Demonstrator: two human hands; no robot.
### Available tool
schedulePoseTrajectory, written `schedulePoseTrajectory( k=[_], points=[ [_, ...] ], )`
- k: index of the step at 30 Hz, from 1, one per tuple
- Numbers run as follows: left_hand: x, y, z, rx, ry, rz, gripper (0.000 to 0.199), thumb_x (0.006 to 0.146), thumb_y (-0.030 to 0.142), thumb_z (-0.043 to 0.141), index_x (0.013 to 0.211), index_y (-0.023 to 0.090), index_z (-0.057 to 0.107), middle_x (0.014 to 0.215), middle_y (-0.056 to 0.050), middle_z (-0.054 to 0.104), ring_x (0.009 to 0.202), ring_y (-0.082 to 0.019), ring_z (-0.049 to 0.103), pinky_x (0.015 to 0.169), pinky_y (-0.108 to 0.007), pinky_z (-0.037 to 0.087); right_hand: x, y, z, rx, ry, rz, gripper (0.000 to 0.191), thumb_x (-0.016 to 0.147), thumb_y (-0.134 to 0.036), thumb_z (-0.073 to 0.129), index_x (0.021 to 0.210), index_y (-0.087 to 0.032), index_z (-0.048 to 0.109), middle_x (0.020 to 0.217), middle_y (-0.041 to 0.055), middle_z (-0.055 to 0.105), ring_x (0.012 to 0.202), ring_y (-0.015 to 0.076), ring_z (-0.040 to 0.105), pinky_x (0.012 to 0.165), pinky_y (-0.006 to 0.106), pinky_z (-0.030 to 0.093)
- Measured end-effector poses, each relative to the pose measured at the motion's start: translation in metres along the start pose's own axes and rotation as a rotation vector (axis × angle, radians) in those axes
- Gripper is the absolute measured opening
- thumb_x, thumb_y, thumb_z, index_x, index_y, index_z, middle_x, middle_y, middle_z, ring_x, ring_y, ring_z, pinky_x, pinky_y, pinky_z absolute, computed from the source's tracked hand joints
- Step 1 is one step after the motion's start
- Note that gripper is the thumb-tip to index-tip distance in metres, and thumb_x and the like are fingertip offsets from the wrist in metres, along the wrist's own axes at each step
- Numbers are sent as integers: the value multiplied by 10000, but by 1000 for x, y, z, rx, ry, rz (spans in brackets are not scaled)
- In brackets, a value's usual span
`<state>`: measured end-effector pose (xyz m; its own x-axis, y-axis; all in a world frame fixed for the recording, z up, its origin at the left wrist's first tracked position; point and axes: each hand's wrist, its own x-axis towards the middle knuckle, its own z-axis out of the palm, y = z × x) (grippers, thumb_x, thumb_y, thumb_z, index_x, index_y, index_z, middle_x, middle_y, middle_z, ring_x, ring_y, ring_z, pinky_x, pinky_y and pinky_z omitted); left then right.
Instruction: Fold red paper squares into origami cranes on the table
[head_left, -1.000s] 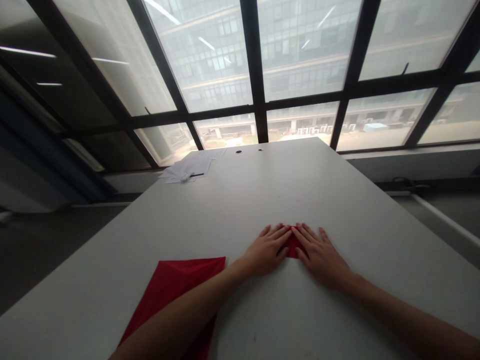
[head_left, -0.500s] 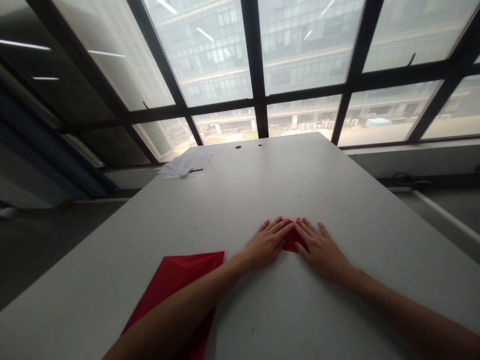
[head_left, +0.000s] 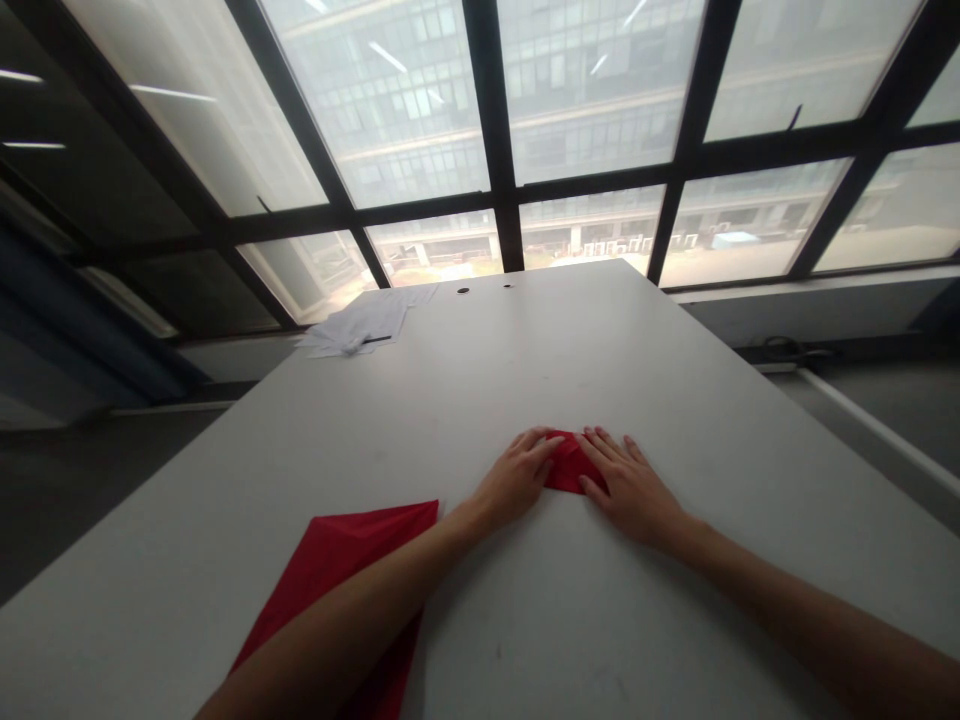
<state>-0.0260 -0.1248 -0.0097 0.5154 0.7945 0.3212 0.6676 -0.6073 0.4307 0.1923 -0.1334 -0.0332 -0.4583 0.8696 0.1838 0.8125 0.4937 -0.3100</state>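
Note:
A small folded red sheet (head_left: 568,467) lies on the white table between my hands; I cannot tell if it is paper or cloth. My left hand (head_left: 516,474) rests at its left side, fingers slightly bent and apart, with fingertips on the edge. Over the right side lies my right hand (head_left: 628,487), flat, fingers spread and thumb near the lower edge. Both hands cover parts of the piece. A larger red sheet (head_left: 330,562), creased along its far edge, lies to the left, partly hidden under my left forearm.
The white table (head_left: 480,370) stretches away to large dark-framed windows. Loose white papers (head_left: 364,318) with a dark pen (head_left: 377,339) on them lie at the far left. Two small holes are near the table's far end. Dark cables (head_left: 795,348) lie on the floor at right.
My left hand has drawn back a little to the left and bent its fingers, uncovering more of the small red sheet. My right hand stays flat on it. The view has shifted slightly.

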Motion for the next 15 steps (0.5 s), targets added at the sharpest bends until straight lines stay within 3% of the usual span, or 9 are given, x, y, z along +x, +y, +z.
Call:
schedulePoseTrajectory(
  k=[4, 9, 12, 15],
  points=[
    [0, -4, 3, 46, -25, 4, 386, 992, 201, 399, 1332, 227, 580, 1416, -65, 547, 1356, -235, 445, 1168, -445, 360, -1, 0, -2, 14, -2, -37, 567, 956, -298, 407, 1511, -193, 357, 1575, 106, 331, 1481, 247, 238, 1200, 528, 143],
    [-1, -1, 3, 72, -54, -27, 450, 993, 241, 410, 1437, 204, 474, 1514, -50, 447, 1431, -217, 350, 1202, -418, 313, -1, -1, -5, 13, -19, -42, 541, 970, -305, 394, 1494, -171, 390, 1563, 126, 347, 1472, 249, 264, 1202, 521, 138],
    [0, -2, 2, 80, 43, -71, 428, 996, 218, 392, 1405, 168, 508, 1503, -66, 460, 1402, -208, 395, 1195, -392, 322, 0, -2, -5, 9, -37, -40, 540, 978, -315, 378, 1496, -162, 387, 1572, 120, 329, 1477, 253, 248, 1204, 518, 127],
    [2, -7, 1, 70, 184, -169, 350, 962, 153, 419, 1223, 171, 652, 1344, -66, 612, 1250, -199, 549, 1128, -377, 412, 0, -3, -6, 12, -45, -35, 535, 978, -313, 372, 1493, -169, 394, 1580, 113, 312, 1479, 250, 242, 1205, 518, 120]
  ],
)
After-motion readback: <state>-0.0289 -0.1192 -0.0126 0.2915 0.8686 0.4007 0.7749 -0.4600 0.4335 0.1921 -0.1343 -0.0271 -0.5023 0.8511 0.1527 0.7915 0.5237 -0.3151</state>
